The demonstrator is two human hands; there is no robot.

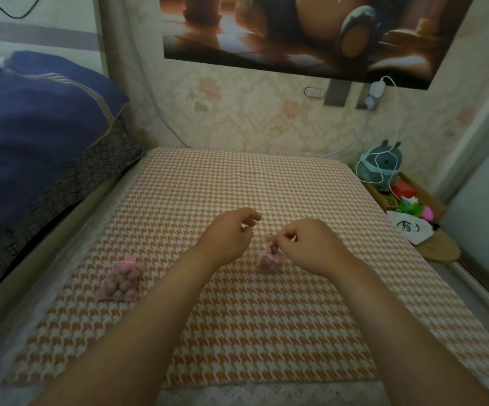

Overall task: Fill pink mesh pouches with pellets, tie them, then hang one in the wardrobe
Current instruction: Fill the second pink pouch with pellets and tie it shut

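Both forearms (155, 332) reach in from 6 o'clock. Right hand (310, 244) fingers pinch the pink pouch (271, 262) top, dead center. Left hand (228, 238) fingers are curled just beside it, can't tell if they're holding anything. Tied pouch (120, 281) lies at 9 o'clock on the table (237, 186).

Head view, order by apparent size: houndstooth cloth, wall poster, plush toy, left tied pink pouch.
houndstooth cloth
wall poster
plush toy and tied pink pouch: look about equal; the toy sits farther away, so unranked.
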